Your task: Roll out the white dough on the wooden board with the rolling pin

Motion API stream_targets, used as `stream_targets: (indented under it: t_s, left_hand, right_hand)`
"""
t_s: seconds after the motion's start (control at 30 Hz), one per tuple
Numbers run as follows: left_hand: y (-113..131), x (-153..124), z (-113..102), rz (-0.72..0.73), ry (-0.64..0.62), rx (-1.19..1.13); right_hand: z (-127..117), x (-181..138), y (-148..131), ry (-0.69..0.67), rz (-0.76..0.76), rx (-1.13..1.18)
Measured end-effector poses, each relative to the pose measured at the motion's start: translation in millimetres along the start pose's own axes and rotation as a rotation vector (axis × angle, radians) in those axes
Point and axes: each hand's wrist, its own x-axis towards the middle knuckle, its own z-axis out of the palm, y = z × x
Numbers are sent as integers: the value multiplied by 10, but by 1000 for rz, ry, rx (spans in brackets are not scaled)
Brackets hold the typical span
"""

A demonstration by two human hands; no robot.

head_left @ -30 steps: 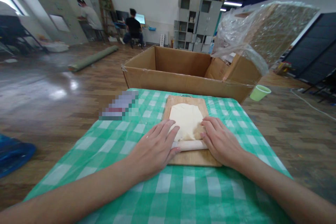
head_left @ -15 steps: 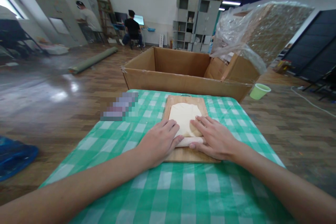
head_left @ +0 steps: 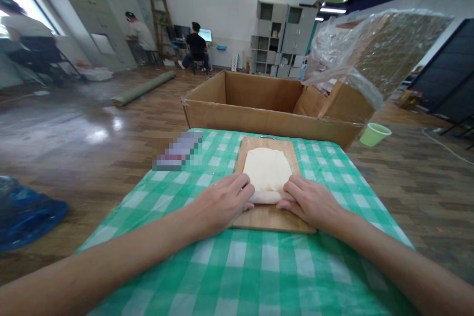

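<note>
A flat sheet of pale dough point(head_left: 267, 170) lies on a wooden cutting board point(head_left: 272, 217) on a green-and-white checked tablecloth point(head_left: 255, 266). A light wooden rolling pin point(head_left: 265, 197) rests across the dough's near edge. My left hand point(head_left: 221, 202) lies flat on the pin's left end, fingers stretched out. My right hand point(head_left: 310, 201) lies flat on its right end, fingers extended. Most of the pin is hidden under both hands.
A large open cardboard box point(head_left: 270, 108) stands just behind the table, with a plastic-wrapped bundle point(head_left: 374, 52) at its right. A green cup point(head_left: 375, 134) sits on the floor to the right. A blue bag point(head_left: 25, 212) lies at left. Two people are far back.
My hands and the rolling pin moved slightly toward me, off the dough's middle to its near edge. The camera view shifted a little.
</note>
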Motion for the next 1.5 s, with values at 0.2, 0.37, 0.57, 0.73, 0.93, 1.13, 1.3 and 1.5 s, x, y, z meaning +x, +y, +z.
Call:
stream_targets:
  t_s: [0.2, 0.37, 0.57, 0.73, 0.93, 1.13, 1.3, 1.5]
  left_hand:
    - [-48, 113, 51, -56, -44, -8]
    - [-164, 265, 42, -78, -85, -1]
    - [-224, 356, 23, -133, -108, -120]
    - [-310, 425, 23, -239, -230, -271]
    - [-209, 364, 75, -215, -154, -123]
    - [-35, 217, 24, -195, -109, -91]
    - [118, 128, -41, -194, -103, -38]
    - [320, -2, -67, -186, -63, 12]
  right_hand:
    - [-192, 211, 13, -196, 207, -45]
    - [-152, 391, 150, -235, 124, -107]
    - [-46, 411, 152, -194, 73, -70]
    - [-48, 419, 96, -240, 122, -94]
    - [-76, 356, -64, -213, 252, -110]
    - [-96, 97, -235, -132, 201, -131]
    - [-81, -96, -334, -109, 127, -119]
    - [-50, -325, -489, -116, 133, -47]
